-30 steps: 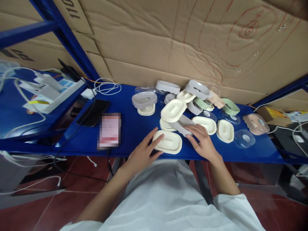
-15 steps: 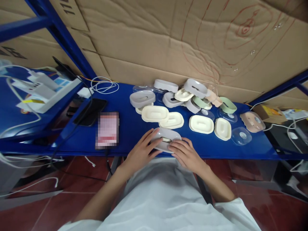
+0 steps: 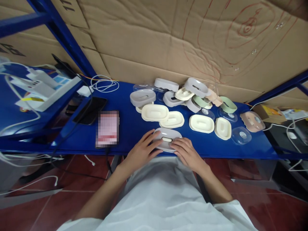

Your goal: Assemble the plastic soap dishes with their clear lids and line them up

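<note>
A grey oval dish (image 3: 166,134) lies at the table's front edge, with a cream piece showing through the slot in its middle. My left hand (image 3: 144,147) grips the dish's left end, fingers over the rim. At its right end my right hand (image 3: 186,152) holds it too, fingertips on the inner surface. Just behind the dish, a cream oval tray (image 3: 155,113) overlaps another cream tray (image 3: 174,119). Two more cream trays, one wide (image 3: 201,124) and one turned sideways (image 3: 223,128), lie to the right.
Grey dishes (image 3: 142,97), a green dish (image 3: 228,105) and clear lids (image 3: 241,135) are spread over the blue table (image 3: 130,138). A pink dish (image 3: 252,122) sits far right. Left are a lit screen (image 3: 107,128), a black phone (image 3: 90,110) and white cables (image 3: 104,85).
My left fingers have drawn back from the slot toward the dish's left rim, so more of the cream piece shows. Both hands remain on the dish.
</note>
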The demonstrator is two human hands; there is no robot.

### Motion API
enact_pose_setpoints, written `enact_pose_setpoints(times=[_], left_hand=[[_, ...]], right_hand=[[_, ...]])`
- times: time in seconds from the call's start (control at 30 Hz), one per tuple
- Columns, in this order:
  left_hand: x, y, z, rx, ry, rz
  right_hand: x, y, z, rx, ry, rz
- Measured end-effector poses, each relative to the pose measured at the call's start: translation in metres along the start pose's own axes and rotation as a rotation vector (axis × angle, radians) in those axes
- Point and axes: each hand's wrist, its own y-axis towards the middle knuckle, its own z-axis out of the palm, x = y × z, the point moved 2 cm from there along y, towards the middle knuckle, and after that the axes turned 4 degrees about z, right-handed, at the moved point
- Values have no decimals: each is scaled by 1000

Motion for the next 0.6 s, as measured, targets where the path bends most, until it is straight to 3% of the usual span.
enact_pose_setpoints(times=[0.1,0.2,0.3,0.37,0.47,0.53,0.6], left_hand=[[-1,0,-1,-2,0,20],[0,1,0,7,16,18],[-1,1,0,4,23,7],[-1,1,0,2,16,-5],[-1,1,-1,1,-1,-23],[-1,1,0,3,-6,-29],[0,0,0,12,-9,-26]], right_hand=[[1,-1,2,-6,28,10],[2,-1,2,68,-45,24],[-16,-10,-20,36,-148,59],[-47,-27,-50,-136,-250,225],[-106,-71,-95,-423,-531,682],[-136,-103,-111,-392,-664,952],[-153,-129,-113,-248,-687,1088]])
